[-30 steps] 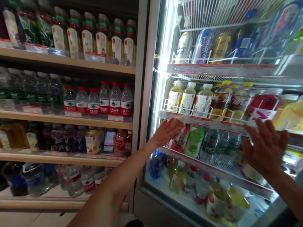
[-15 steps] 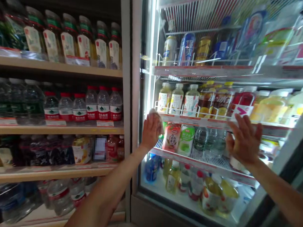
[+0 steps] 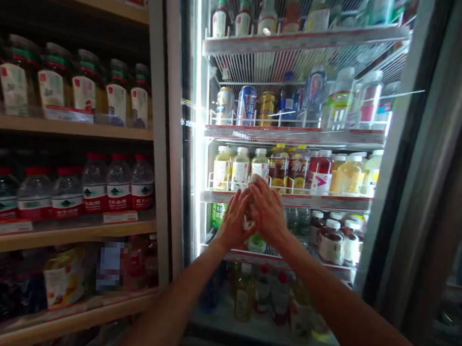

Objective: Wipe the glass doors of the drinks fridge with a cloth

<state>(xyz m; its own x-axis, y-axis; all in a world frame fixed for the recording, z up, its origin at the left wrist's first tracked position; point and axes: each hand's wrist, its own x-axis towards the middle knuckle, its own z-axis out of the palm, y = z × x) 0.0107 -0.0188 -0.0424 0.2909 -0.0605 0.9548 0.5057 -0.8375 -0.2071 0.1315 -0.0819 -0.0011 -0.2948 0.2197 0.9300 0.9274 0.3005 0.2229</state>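
Both my hands meet in front of the glass door [image 3: 232, 135] of a lit drinks cooler. My left hand [image 3: 235, 221] has its fingers stretched upward. My right hand [image 3: 269, 209] overlaps it from the right, fingers pointing up and left. A crumpled pale cloth [image 3: 255, 179] shows at the right fingertips and between the two hands; most of it is hidden. Behind the hands, through the glass, stand bottles with pale labels [image 3: 241, 168] on the middle shelf and a green-labelled pack [image 3: 218, 214] below.
Wooden shelves [image 3: 73, 128] on the left hold red-capped water bottles [image 3: 119, 184] and tea bottles [image 3: 86, 84]. A grey upright post [image 3: 171, 140] parts them from the cooler. The dark door frame [image 3: 390, 163] stands at the right. More bottles and cans fill the cooler's shelves.
My right hand has moved left to meet my left hand. The cloth, under my left hand before, is now between both hands. The view has shifted, showing more of the cooler's top and right side.
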